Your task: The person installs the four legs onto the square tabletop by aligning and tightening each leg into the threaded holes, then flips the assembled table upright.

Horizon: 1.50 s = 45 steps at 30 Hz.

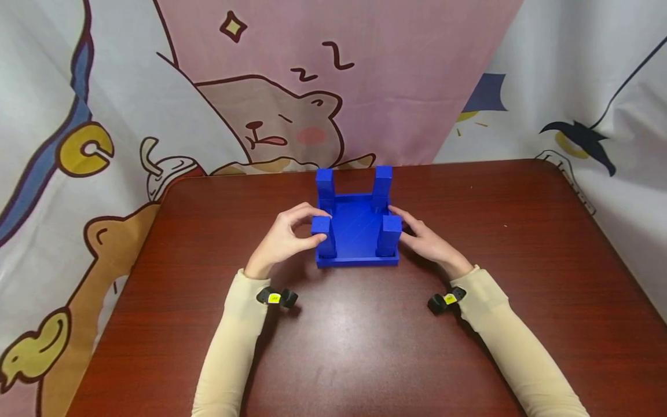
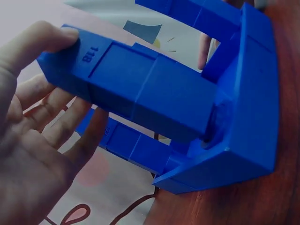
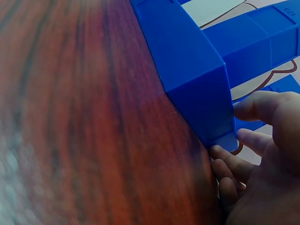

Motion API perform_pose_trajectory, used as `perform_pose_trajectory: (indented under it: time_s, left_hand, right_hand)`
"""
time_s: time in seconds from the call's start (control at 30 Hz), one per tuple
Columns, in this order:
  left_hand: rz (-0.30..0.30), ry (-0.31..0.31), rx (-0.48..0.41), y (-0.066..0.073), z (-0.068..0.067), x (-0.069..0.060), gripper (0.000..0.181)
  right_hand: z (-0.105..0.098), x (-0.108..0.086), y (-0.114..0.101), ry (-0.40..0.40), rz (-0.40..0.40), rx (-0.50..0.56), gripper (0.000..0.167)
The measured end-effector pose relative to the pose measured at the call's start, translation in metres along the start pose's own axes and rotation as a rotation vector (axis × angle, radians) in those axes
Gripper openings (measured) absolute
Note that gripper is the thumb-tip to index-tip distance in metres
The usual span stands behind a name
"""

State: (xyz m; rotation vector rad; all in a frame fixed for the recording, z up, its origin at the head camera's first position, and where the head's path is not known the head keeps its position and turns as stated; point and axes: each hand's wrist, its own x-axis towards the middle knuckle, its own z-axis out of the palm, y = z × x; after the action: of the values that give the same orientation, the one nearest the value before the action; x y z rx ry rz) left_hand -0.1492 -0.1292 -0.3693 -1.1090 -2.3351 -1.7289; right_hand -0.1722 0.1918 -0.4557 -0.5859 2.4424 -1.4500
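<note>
A square blue plastic base point(image 1: 356, 262) with a raised rim lies on the table, a tall blue block post upright at each corner. My left hand point(image 1: 283, 234) grips the top of the front-left post point(image 2: 117, 77), thumb on the near side and fingers behind; that post is marked 118. At its lower end the post meets the base, and a dark gap shows there. On the other side, my right hand point(image 1: 429, 240) touches the base's right wall with thumb and fingertips, beside the front-right post point(image 1: 389, 234). Two further posts point(image 1: 325, 188) stand at the back corners.
The dark reddish wooden table point(image 1: 333, 347) extends around the base on all sides. Behind it hangs a curtain point(image 1: 396, 87) printed with cartoon animals. A black wrist strap with a small camera point(image 1: 288, 299) sits on each sleeve.
</note>
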Motion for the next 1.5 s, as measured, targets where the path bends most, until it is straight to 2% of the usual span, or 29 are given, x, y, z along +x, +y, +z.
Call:
perform_pose_trajectory:
  time_s: [0.17, 0.27, 0.43, 0.53, 0.67, 0.7, 0.8, 0.93, 1.03, 1.17, 1.27, 1.37, 1.5]
  left_hand:
    - [-0.084, -0.011, -0.095, -0.004, 0.000, -0.005, 0.045]
    - [-0.091, 0.031, -0.106, -0.001, 0.002, -0.008, 0.054]
    - [-0.081, 0.193, -0.064, 0.013, 0.010, -0.009, 0.049]
    - [-0.105, 0.283, -0.040, 0.022, 0.017, -0.007, 0.046]
    - [-0.134, 0.366, 0.061, 0.032, 0.028, -0.005, 0.048]
    - [-0.140, 0.380, 0.088, 0.033, 0.030, -0.004, 0.047]
    - [-0.136, 0.394, 0.157, 0.016, 0.034, -0.006, 0.042]
    - [-0.126, 0.371, 0.166, -0.007, 0.033, -0.010, 0.035]
    - [-0.124, 0.336, 0.110, -0.008, 0.029, -0.009, 0.032]
    - [-0.135, 0.234, -0.027, -0.011, 0.021, -0.008, 0.030]
    - [-0.172, 0.126, -0.161, -0.016, 0.012, -0.007, 0.029]
    - [-0.206, 0.038, -0.254, -0.024, 0.005, -0.007, 0.027]
    - [-0.233, -0.021, -0.348, -0.036, 0.002, -0.006, 0.027]
  right_hand:
    - [0.001, 0.001, 0.007, -0.002, -0.026, 0.028, 0.059]
    - [0.001, 0.001, 0.007, -0.001, -0.034, 0.026, 0.059]
    - [0.000, 0.000, 0.002, 0.006, -0.019, 0.009, 0.058]
    - [-0.001, -0.002, -0.011, 0.000, -0.004, -0.006, 0.057]
    - [-0.003, -0.006, -0.031, -0.013, 0.009, -0.029, 0.055]
    - [-0.003, -0.007, -0.035, -0.016, 0.013, -0.033, 0.055]
    - [-0.003, -0.007, -0.038, -0.021, 0.020, -0.033, 0.055]
    - [-0.002, -0.007, -0.036, -0.019, 0.018, -0.031, 0.055]
    - [-0.003, -0.007, -0.036, -0.015, 0.007, -0.039, 0.055]
    - [-0.003, -0.007, -0.036, -0.014, 0.000, -0.044, 0.055]
    - [-0.003, -0.007, -0.036, -0.016, 0.003, -0.040, 0.055]
    - [-0.003, -0.007, -0.035, -0.017, 0.011, -0.031, 0.055]
    - [-0.003, -0.007, -0.036, -0.019, 0.018, -0.024, 0.055]
